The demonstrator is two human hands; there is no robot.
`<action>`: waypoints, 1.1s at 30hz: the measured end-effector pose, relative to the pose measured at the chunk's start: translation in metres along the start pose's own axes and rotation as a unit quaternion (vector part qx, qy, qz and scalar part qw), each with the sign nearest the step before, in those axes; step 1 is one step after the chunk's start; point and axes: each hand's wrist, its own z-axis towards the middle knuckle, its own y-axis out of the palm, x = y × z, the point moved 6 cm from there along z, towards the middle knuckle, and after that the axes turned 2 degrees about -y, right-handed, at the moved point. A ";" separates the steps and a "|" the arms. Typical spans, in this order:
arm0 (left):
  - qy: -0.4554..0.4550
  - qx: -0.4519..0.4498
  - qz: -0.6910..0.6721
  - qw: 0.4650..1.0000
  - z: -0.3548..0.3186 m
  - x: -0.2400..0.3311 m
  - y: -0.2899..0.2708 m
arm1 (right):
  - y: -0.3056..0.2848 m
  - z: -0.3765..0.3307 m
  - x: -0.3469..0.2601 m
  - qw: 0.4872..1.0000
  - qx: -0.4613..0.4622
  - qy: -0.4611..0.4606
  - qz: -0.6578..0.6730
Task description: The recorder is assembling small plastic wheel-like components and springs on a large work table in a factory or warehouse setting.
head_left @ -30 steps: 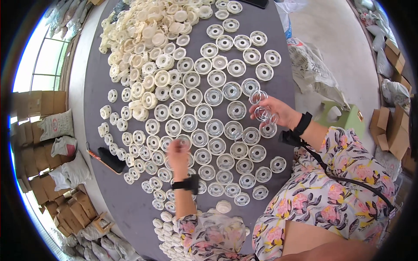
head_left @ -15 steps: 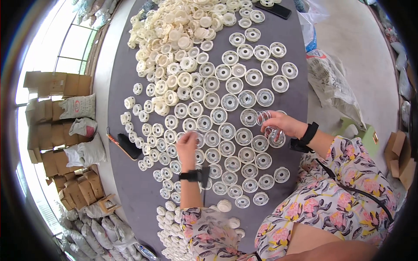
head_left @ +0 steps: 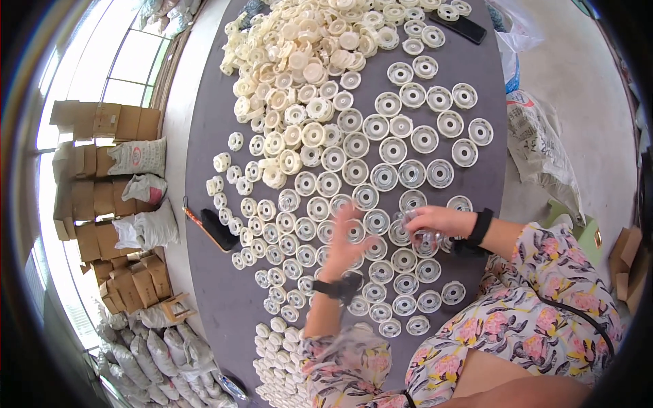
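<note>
My right hand (head_left: pixel 441 222) is closed around some shiny wire coil springs (head_left: pixel 427 239), held just above the rows at the right. My left hand (head_left: pixel 347 241), slightly smeared by motion, hovers over the middle of the rows with fingers spread and nothing visible in them. Under both hands lie many round white plastic rings (head_left: pixel 424 139) with dark central holes. Some of the nearer ones, like this round part (head_left: pixel 412 174), show a shiny coil inside. My hands hide several of the parts below them.
A heap of cream plastic parts (head_left: pixel 313 54) covers the far end of the grey table (head_left: pixel 211 156). White caps (head_left: pixel 272 343) lie at the near edge. A black brush (head_left: pixel 216 228) rests at the left, a phone (head_left: pixel 462 28) far right. Cardboard boxes (head_left: pixel 105 122) stand beyond the left edge.
My left hand has moved rightward from the left rows, and its fingers have gone from pinched to spread. My right hand still holds the springs, now lower over the parts. The view has shifted slightly.
</note>
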 end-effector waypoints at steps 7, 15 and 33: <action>-0.127 0.215 -0.049 0.967 -0.031 -0.039 -0.064 | 0.043 0.008 -0.032 0.996 -0.001 -0.017 -0.082; -0.147 0.402 0.414 0.804 -0.078 -0.119 -0.198 | 0.003 -0.029 -0.040 0.681 0.278 -0.312 -0.602; -0.487 0.626 0.249 0.556 -0.702 -0.179 0.047 | 0.453 0.338 0.035 0.552 0.023 -0.444 -0.706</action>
